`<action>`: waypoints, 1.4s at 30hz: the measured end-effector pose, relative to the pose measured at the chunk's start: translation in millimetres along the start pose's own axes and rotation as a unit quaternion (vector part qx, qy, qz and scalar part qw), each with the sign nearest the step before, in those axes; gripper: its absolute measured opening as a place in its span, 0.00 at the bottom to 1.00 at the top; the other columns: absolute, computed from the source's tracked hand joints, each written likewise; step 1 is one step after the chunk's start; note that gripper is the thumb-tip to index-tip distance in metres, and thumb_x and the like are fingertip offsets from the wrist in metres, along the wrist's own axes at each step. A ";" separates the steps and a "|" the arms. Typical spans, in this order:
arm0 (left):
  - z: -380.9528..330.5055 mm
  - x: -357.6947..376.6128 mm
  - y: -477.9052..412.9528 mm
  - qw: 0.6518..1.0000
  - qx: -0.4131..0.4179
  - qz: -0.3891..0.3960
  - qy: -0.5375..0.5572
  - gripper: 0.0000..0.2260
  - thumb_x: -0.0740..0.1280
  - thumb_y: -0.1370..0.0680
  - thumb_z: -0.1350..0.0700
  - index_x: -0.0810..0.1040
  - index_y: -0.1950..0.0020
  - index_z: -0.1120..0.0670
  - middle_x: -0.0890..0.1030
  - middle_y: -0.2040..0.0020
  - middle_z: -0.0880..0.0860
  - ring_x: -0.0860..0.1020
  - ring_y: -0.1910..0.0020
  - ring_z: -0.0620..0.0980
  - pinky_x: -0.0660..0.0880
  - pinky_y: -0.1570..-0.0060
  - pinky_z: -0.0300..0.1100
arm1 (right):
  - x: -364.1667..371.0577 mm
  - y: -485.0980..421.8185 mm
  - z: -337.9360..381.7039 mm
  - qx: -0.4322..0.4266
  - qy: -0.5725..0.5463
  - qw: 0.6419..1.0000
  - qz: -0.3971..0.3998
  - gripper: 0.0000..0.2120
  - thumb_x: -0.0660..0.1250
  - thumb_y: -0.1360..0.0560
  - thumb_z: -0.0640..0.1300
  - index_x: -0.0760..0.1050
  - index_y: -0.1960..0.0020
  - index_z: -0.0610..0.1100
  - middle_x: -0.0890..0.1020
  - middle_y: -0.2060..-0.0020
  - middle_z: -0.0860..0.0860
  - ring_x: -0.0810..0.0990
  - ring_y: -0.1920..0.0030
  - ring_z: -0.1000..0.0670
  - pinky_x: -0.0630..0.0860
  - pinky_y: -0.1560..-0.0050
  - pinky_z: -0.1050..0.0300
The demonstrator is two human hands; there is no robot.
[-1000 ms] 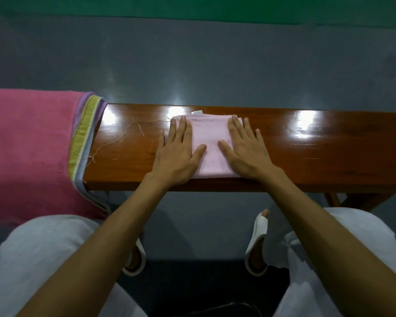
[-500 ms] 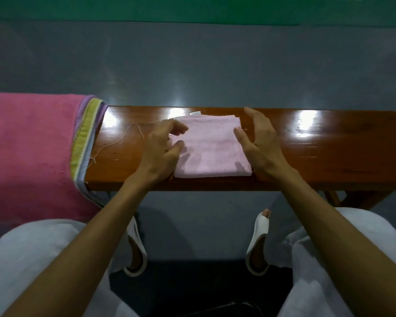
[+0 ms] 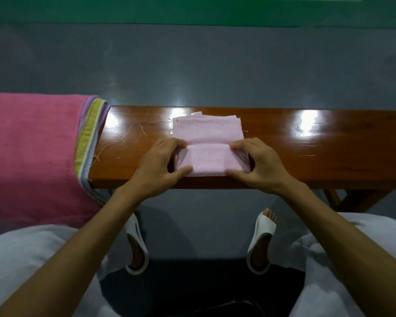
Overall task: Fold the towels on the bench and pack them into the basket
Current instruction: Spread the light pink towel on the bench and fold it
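**A:** Head view, looking straight down. A small pale pink terry towel (image 3: pixel 207 133) sits mid-worktop, right at the near edge of the glossy brown wooden worktop (image 3: pixel 329 156).

**B:** Which way does it lie?

**A:** It's squarish. Its near half is lifted into a flap, and the flap's free edge and long axis run left to right along the worktop. A little white tag (image 3: pixel 197 113) pokes out at the far edge.

**B:** And the hands?

**A:** The left hand (image 3: pixel 157 167) is on the flap's left end and the right hand (image 3: pixel 258 164) on its right end. On both, the fingers (image 3: pixel 176 143) curl over the free edge while the thumbs (image 3: pixel 181 171) press at the near fold, so each hand pinches the cloth. Both are knuckles up, with the bare forearms angling in from the lower corners.

**B:** What else is there?

**A:** A big bright pink towel with a yellow-green and lilac striped border (image 3: pixel 32 156) drapes over the worktop's left end, well apart from the small one. Loose pale threads (image 3: pixel 124 140) trail between them. Below are white slide sandals (image 3: pixel 136 243) on a grey floor (image 3: pixel 192 65).
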State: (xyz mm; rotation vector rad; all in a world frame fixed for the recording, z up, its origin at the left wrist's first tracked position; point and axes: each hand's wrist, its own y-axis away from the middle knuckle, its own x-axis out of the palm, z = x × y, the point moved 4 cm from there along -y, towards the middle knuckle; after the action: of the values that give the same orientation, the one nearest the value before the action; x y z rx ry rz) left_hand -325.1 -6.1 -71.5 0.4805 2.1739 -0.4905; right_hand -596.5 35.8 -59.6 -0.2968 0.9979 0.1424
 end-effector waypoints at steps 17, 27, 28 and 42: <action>1.4 -7.8 9.2 0.999 0.021 -0.038 0.025 0.16 0.70 0.25 0.47 0.81 0.41 0.54 0.82 0.47 0.50 0.78 0.49 0.48 0.81 0.53 0.50 | -14.0 -3.1 5.5 -0.036 -0.093 0.995 0.017 0.11 0.73 0.25 0.42 0.80 0.44 0.42 0.84 0.53 0.50 0.82 0.53 0.50 0.83 0.54 0.50; -2.0 -11.8 -9.3 0.978 -0.113 -0.107 0.140 0.16 0.62 0.15 0.45 0.77 0.32 0.52 0.81 0.45 0.50 0.80 0.48 0.46 0.84 0.53 0.54 | -20.5 -24.0 -1.3 0.183 -0.265 0.945 -0.054 0.12 0.65 0.17 0.48 0.82 0.42 0.41 0.84 0.50 0.48 0.84 0.53 0.53 0.83 0.60 0.60; -3.1 -10.0 -11.9 0.976 -0.124 -0.112 0.140 0.16 0.62 0.15 0.44 0.78 0.34 0.52 0.81 0.46 0.49 0.79 0.49 0.44 0.84 0.52 0.52 | -18.2 -25.7 -1.1 0.196 -0.254 0.945 -0.058 0.13 0.65 0.17 0.49 0.82 0.44 0.42 0.84 0.51 0.48 0.84 0.54 0.53 0.81 0.63 0.61; 6.1 -7.3 -25.2 0.943 -0.253 -0.184 0.113 0.18 0.65 0.18 0.42 0.79 0.53 0.56 0.79 0.59 0.50 0.77 0.59 0.44 0.72 0.63 0.34 | 0.4 -43.9 -6.5 0.256 -0.022 0.956 -0.142 0.22 0.63 0.19 0.60 0.80 0.61 0.45 0.80 0.67 0.50 0.80 0.64 0.51 0.80 0.62 0.53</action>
State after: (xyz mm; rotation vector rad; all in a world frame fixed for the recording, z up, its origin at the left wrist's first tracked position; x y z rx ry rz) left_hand -329.3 -31.8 -64.7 -0.1662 2.5077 -0.0542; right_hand -590.4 -8.0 -55.3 0.0421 0.9025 -0.3681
